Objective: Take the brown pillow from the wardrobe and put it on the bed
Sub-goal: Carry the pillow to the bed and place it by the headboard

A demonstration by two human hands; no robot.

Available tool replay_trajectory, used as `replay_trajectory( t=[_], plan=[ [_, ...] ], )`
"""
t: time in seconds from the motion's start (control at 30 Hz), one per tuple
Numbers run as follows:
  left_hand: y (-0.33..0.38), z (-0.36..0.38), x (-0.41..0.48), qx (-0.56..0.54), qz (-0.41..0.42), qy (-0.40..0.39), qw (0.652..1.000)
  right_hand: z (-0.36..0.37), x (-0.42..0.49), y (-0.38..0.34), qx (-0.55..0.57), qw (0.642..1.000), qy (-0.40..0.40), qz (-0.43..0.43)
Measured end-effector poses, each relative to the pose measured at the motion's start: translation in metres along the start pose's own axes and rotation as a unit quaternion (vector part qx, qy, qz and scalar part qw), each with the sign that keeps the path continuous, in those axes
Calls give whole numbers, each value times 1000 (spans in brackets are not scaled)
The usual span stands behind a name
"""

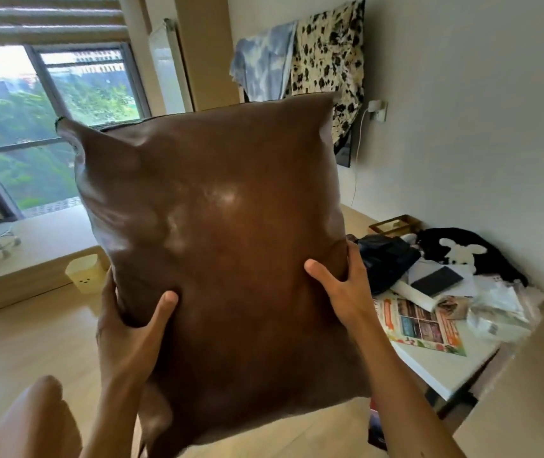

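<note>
A large brown pillow with a smooth, leather-like shiny cover [217,226] is held upright in the air in front of the person, filling the middle of the head view. Both hands grip it by its lower half. The left hand [131,328] clasps the pillow's left edge, thumb pressed into the front face and the fingers wrapped round behind, out of sight. The right hand [343,292] clasps the right edge the same way, thumb on the front and fingers curled round the side, denting the cover. The pillow touches nothing else; it hangs above the pale wooden floor [26,342].

To the right, below the pillow, stands a white worktop [442,368] against the wall. Along its far edge lie a black plush blanket with a white rabbit figure [462,252], a dark flat rectangular object [435,280] and a colourful printed leaflet [422,325] near the front edge, with crumpled clear plastic bags [495,312] towards its right corner.

On the floor to the left a small pale yellow bin with a dotted face [85,272] stands against a low wooden platform [32,256] under a wide window [49,127]. On the far wall hang a blue tie-dye cloth [264,64] and a cream cloth with black blotches [330,47], side by side and overlapping.
</note>
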State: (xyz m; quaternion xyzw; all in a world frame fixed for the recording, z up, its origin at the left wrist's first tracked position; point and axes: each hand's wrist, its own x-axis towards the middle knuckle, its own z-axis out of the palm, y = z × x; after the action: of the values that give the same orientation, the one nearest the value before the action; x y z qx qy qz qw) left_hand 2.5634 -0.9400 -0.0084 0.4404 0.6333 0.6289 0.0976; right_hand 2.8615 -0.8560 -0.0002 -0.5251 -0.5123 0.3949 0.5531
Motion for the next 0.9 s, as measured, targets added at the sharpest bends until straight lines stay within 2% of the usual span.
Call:
replay_trajectory(
  t=[0.2, 0.4, 0.6, 0.77, 0.9],
  plan=[
    [-22, 26, 56, -8, -11, 0, 1000, 35, 59, -1, 4, 1000, -2, -11],
    [-65, 32, 127, -8, -38, 52, 998, 117, 141, 15, 24, 996, -79, -32],
    [-110, 25, 209, 7, -58, 102, 993, 236, 229, 34, 44, 985, -161, -44],
    [-145, -6, 272, 12, -110, 200, 974, 355, 283, 35, 59, 962, -264, -37],
    [-186, -36, 320, 44, -134, 255, 957, 456, 311, 42, 49, 943, -321, -67]
  ],
)
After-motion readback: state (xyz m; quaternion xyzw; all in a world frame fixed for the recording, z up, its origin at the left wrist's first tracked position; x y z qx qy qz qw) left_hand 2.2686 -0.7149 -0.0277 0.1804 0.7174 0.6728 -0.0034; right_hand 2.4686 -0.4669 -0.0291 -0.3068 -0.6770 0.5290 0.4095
